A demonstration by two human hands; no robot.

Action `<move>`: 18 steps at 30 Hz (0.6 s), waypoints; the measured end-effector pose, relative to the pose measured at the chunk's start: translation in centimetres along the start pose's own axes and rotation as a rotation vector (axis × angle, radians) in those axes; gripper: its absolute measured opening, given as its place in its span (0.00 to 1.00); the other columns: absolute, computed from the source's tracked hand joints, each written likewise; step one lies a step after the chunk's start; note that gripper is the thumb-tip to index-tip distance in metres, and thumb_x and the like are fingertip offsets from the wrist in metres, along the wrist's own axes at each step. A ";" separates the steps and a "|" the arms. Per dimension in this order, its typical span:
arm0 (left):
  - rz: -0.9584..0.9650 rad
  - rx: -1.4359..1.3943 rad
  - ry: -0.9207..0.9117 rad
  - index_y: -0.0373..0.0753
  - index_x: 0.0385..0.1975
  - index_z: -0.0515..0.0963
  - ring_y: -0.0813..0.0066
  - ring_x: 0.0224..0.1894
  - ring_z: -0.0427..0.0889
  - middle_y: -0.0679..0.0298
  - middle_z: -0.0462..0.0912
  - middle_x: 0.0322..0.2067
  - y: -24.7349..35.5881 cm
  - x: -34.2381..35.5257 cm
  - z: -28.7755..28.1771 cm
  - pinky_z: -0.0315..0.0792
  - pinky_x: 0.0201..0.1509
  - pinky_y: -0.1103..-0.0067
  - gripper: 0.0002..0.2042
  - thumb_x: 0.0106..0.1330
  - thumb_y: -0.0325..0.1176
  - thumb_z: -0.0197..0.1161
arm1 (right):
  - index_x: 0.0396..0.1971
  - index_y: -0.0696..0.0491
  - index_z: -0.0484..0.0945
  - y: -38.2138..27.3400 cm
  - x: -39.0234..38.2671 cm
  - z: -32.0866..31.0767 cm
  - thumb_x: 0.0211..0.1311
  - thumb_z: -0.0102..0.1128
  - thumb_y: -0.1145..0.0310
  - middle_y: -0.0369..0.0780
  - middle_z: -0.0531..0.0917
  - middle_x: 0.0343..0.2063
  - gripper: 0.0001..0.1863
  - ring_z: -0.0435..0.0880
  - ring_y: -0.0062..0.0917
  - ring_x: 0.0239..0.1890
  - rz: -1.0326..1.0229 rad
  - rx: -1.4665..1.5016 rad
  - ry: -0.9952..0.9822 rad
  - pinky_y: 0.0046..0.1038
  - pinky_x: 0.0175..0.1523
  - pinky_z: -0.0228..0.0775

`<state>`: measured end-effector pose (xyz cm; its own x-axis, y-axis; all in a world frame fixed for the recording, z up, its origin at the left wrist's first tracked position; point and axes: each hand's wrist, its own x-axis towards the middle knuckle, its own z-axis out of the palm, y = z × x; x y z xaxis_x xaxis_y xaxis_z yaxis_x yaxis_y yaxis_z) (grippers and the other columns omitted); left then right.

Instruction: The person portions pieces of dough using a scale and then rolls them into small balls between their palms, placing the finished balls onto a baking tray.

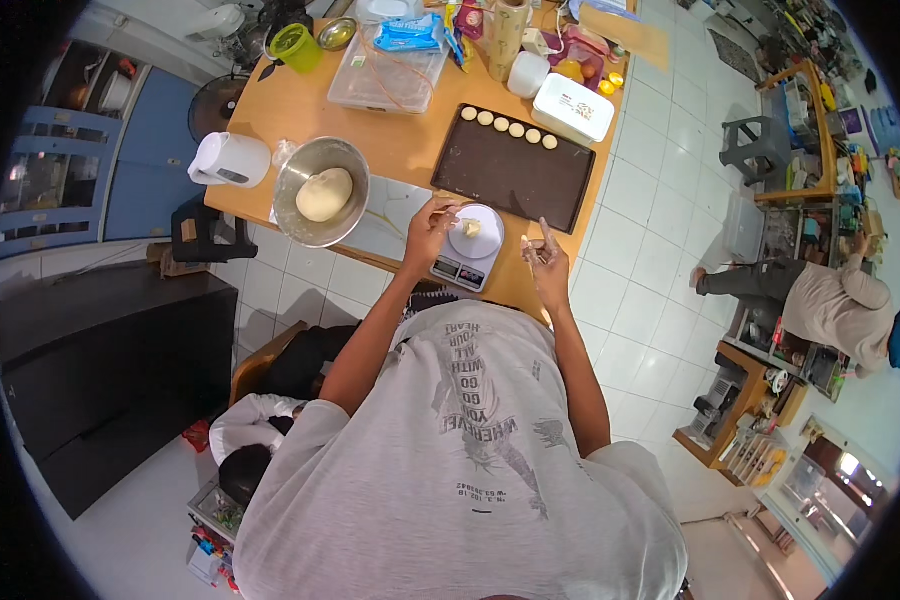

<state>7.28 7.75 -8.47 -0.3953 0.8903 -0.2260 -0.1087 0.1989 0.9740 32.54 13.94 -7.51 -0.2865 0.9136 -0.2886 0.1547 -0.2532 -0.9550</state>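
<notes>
A white kitchen scale (pixel 457 273) stands at the table's near edge, with a small lump of dough (pixel 471 229) on its round white plate (pixel 485 244). My left hand (pixel 430 232) is at the plate's left side, fingers bent together with their tips beside the lump; whatever they pinch is too small to make out. To the right of the scale, my right hand (pixel 547 264) is raised with its fingers apart and pale dough smears on them. A steel bowl (pixel 358 208) at the left holds a large dough ball (pixel 324 194). Several small dough rounds (pixel 500 124) line the far edge of a dark baking tray (pixel 505 170).
Behind the bowl are a white electric hand mixer (pixel 232 160), a green cup (pixel 296 47) and a clear plastic box (pixel 385 82). A white lidded tub (pixel 573 108) is beyond the tray. A person (pixel 835 310) is at the far right; another person (pixel 255 435) is at the lower left.
</notes>
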 end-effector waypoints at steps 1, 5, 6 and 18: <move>-0.002 -0.023 0.007 0.35 0.56 0.79 0.74 0.49 0.85 0.62 0.85 0.50 -0.1 -0.3 -0.2 0.82 0.54 0.76 0.12 0.80 0.34 0.61 | 0.54 0.62 0.84 -0.3 0.0 0.1 0.76 0.63 0.73 0.34 0.84 0.34 0.13 0.81 0.18 0.39 -0.013 -0.022 -0.022 0.25 0.51 0.76; -0.030 -0.102 0.063 0.36 0.54 0.81 0.76 0.46 0.85 0.63 0.87 0.46 0.1 -1.4 -0.4 0.81 0.51 0.79 0.10 0.79 0.31 0.62 | 0.57 0.61 0.84 0.5 0.4 0.1 0.75 0.62 0.76 0.35 0.84 0.35 0.15 0.81 0.18 0.39 -0.065 -0.048 -0.091 0.25 0.52 0.76; -0.036 -0.097 0.066 0.36 0.54 0.80 0.77 0.46 0.85 0.63 0.87 0.46 0.3 -1.5 -0.4 0.81 0.51 0.80 0.10 0.79 0.32 0.62 | 0.58 0.60 0.84 1.2 0.5 0.0 0.75 0.62 0.76 0.35 0.84 0.36 0.15 0.81 0.18 0.40 -0.079 -0.039 -0.104 0.25 0.53 0.76; -0.118 -0.158 0.102 0.37 0.53 0.81 0.79 0.45 0.84 0.64 0.86 0.47 -0.5 -2.3 -1.6 0.80 0.53 0.80 0.11 0.78 0.34 0.62 | 0.51 0.62 0.86 0.8 -0.2 0.1 0.72 0.65 0.77 0.39 0.88 0.42 0.12 0.86 0.21 0.46 -0.028 -0.060 -0.131 0.25 0.57 0.78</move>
<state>6.73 4.94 -8.44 -0.4605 0.8171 -0.3469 -0.2980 0.2258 0.9275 32.65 13.54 -8.17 -0.4115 0.8698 -0.2722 0.1997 -0.2054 -0.9581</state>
